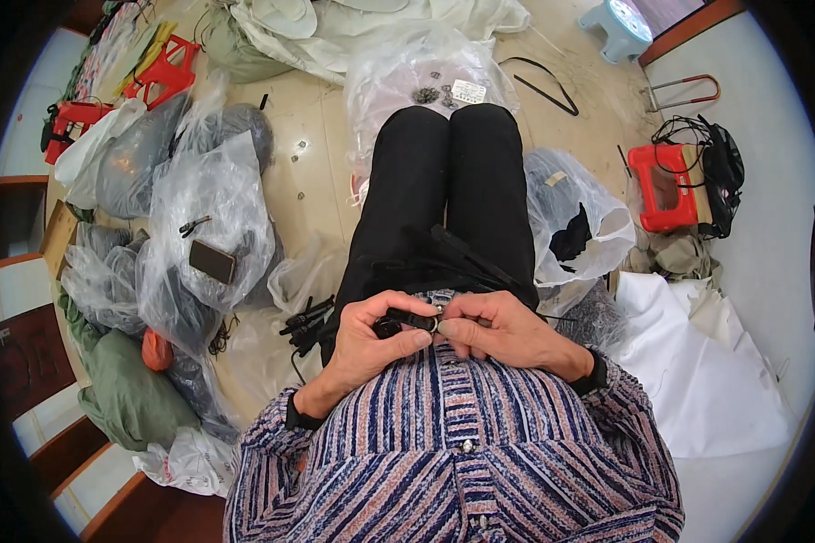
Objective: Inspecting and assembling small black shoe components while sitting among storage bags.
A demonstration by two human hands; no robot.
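Note:
In front of my chest, my left hand (367, 342) is closed on a folded black strap (406, 319), with its thumb and fingers pinching it. My right hand (503, 330) meets it from the other side, thumb and fingertips pinched at a small metal piece (439, 312) by the strap's end. Fingers partly cover that piece, and I cannot tell whether it is a ring or a buckle. More black straps (466, 258) lie across my lap, just beyond my hands. A bundle of black straps (308, 324) hangs beside my left thigh.
Beyond my knees, clear plastic (385, 68) bears small metal pieces (426, 94) and a white label (468, 91). Filled plastic bags stand left, one with a phone (212, 261) on it. An open plastic bag (611, 235), a red stool (666, 185) and white cloth (688, 380) are right.

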